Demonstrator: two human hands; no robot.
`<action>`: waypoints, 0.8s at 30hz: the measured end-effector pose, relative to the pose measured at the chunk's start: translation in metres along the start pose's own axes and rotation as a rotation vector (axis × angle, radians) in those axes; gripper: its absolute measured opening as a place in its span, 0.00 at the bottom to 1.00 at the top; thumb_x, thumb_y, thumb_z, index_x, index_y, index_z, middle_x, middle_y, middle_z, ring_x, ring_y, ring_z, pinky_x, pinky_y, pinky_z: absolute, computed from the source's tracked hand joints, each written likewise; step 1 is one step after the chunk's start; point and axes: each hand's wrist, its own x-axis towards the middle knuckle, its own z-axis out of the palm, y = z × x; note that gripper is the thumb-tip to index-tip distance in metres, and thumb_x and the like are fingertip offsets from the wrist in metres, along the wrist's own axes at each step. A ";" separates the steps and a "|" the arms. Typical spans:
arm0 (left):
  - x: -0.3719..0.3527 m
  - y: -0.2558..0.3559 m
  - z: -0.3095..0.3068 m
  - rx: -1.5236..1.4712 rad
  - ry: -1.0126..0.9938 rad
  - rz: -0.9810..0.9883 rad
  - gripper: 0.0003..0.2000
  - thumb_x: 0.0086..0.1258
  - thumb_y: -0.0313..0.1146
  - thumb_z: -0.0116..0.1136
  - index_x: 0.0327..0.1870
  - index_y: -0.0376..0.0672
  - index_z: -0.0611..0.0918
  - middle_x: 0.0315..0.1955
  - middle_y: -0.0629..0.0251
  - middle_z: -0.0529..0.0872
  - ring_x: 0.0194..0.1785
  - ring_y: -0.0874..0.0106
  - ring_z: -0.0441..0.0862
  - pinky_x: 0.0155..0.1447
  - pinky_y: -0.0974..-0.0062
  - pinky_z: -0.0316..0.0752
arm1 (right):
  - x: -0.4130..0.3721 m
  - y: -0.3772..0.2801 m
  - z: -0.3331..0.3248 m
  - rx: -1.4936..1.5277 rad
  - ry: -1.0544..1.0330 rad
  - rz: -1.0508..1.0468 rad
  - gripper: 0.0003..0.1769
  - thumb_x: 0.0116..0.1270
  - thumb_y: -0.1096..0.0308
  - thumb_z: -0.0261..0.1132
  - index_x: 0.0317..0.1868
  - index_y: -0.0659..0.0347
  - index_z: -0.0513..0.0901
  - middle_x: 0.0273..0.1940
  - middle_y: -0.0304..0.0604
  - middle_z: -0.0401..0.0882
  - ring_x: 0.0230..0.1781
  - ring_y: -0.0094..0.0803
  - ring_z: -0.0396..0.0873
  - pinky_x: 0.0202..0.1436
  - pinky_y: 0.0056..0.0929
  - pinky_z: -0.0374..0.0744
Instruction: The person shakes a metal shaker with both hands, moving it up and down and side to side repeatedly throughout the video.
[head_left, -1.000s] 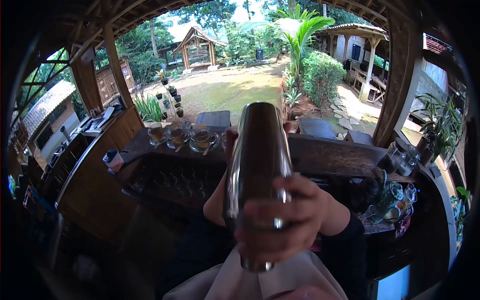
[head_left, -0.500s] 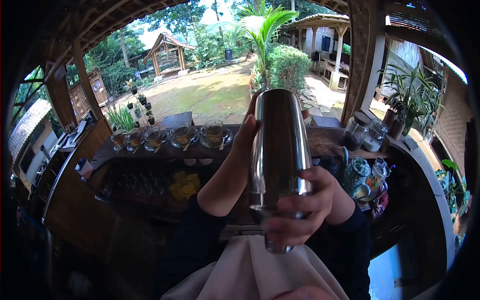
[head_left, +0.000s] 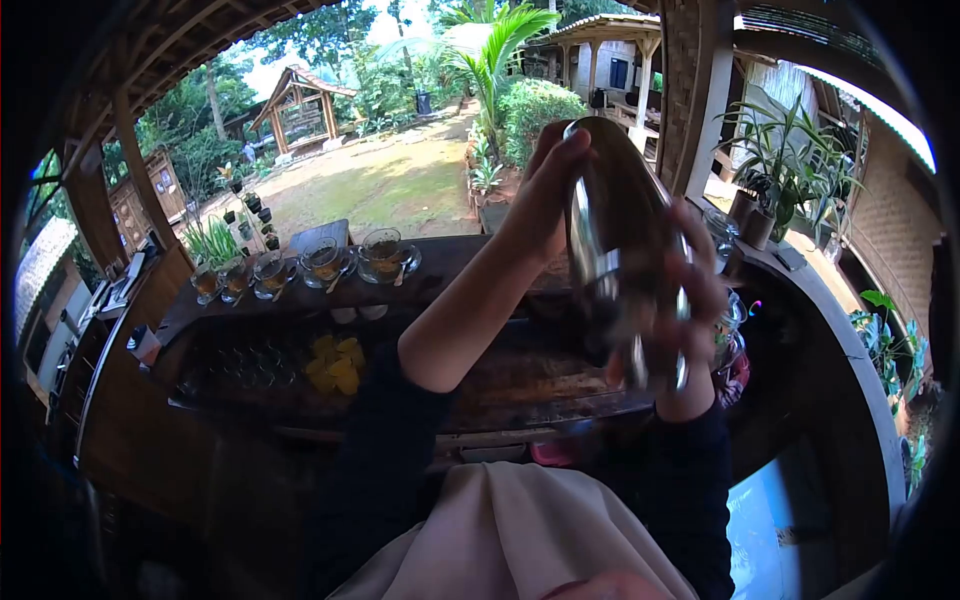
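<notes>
A shiny metal cocktail shaker [head_left: 625, 215] is held up in front of me between both hands, tilted, with its broad base up and its narrow end down to the right. My left hand [head_left: 555, 175] is closed around the raised base from the left side. Lower down, my right hand [head_left: 695, 300] wraps the narrow end, its fingers smeared by motion. Part of the narrow end is hidden by those fingers.
On the wooden counter [head_left: 440, 262] stands a row of several glass cups [head_left: 322, 260] with saucers and spoons. Yellow pieces [head_left: 336, 364] lie on the lower shelf, beside upturned glasses [head_left: 255, 367]. Potted plants [head_left: 775, 190] are at the right, partly behind jars.
The shaker has swung right and tilted more, with both hands still around it. The whole view has shifted, so the cups and yard appear further left.
</notes>
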 end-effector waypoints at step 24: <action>-0.033 -0.013 0.068 -0.047 -0.416 -0.025 0.21 0.70 0.45 0.50 0.54 0.37 0.73 0.46 0.52 0.82 0.48 0.61 0.82 0.54 0.61 0.78 | -0.066 -0.025 -0.031 -0.206 0.167 -0.423 0.35 0.56 0.44 0.68 0.61 0.44 0.67 0.62 0.48 0.65 0.64 0.44 0.64 0.68 0.47 0.64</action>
